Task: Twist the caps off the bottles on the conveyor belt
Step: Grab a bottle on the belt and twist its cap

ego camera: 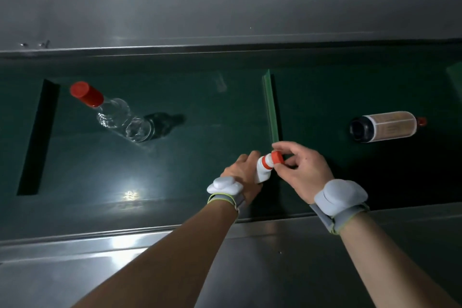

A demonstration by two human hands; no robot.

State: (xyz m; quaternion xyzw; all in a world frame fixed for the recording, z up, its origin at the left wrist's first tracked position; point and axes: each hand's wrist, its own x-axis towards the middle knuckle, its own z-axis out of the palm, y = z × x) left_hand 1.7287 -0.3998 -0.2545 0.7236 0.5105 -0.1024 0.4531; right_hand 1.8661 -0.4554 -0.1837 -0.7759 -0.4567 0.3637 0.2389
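Observation:
My left hand (pixel 242 172) grips a small white bottle (pixel 263 169) by its body, tilted up to the right, above the near part of the green conveyor belt (pixel 200 152). The fingers of my right hand (pixel 303 169) pinch its orange cap (pixel 277 157). A clear bottle (pixel 122 117) with a red cap (pixel 86 94) lies on the belt at the left. A dark bottle (pixel 383 127) with a beige label and a small red cap (pixel 421 121) lies on its side at the right.
A raised green cleat (pixel 270 105) crosses the belt just beyond my hands, and another dark cleat (pixel 40 135) crosses at the far left. Grey metal rails (pixel 225 15) run along the far and near sides. Both wrists wear grey strapped devices.

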